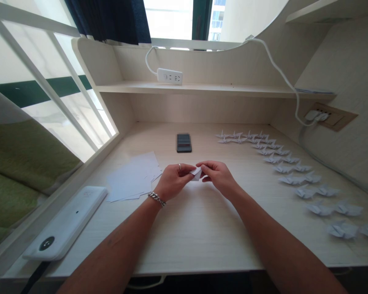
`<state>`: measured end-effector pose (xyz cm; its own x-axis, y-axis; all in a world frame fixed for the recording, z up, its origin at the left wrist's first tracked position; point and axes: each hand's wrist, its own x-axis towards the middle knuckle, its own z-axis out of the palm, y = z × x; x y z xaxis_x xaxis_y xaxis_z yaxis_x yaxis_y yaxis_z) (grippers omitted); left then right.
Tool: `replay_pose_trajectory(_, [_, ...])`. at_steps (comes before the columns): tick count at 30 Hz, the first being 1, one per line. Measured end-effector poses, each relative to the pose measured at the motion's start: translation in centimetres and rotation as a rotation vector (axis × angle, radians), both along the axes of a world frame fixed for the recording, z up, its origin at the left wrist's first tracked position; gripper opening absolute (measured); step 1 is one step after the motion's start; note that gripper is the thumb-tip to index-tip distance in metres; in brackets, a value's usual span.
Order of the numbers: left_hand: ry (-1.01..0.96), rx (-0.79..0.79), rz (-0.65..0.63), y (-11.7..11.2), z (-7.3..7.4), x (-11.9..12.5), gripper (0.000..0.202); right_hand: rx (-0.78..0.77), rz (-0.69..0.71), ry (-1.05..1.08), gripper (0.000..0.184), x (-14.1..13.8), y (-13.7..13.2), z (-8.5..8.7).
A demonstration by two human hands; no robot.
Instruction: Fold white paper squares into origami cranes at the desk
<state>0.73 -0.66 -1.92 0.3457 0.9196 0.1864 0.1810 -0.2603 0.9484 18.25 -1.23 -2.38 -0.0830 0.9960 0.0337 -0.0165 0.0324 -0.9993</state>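
A small piece of folded white paper (pixel 196 174) is held between my two hands above the middle of the desk. My left hand (pixel 175 178), with a ring and a chain bracelet, pinches its left side between thumb and fingers. On the other side, my right hand (pixel 217 173) grips the upper right edge with thumb and forefinger. Fingertips hide part of the folds. Left of my hands lies a loose stack of white paper sheets (pixel 130 177). Folded white paper cranes (pixel 297 178) stand in rows along the right side of the desk.
A dark phone (pixel 184 143) lies beyond my hands. At the left edge rests a long white device (pixel 69 222) with a black strap. The back shelf (pixel 202 88) carries a white power strip (pixel 169 76). A white cable (pixel 276 61) runs down to the wall socket (pixel 331 116).
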Motion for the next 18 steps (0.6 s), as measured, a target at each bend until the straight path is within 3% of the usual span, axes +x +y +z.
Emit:
replay_pose_trajectory(5, [0.078, 0.055, 0.092, -0.1, 0.3, 0.2, 0.024, 0.039, -0.041, -0.021, 0.037, -0.4, 0.0, -0.4])
replay_pose_trajectory(12, [0.021, -0.009, 0.24, 0.4, 0.0, 0.3, 0.021, 0.179, -0.013, -0.212, 0.089, -1.1, -0.7, -0.5])
replay_pose_trajectory(15, [-0.037, -0.06, 0.244, 0.6, -0.1, 0.3, 0.024, 0.192, -0.046, -0.305, 0.088, -1.4, -0.9, -0.4])
replay_pose_trajectory(18, [-0.117, -0.132, 0.256, 0.6, 0.0, 0.4, 0.025, 0.242, -0.053, -0.363, 0.072, -1.3, -1.0, -0.4])
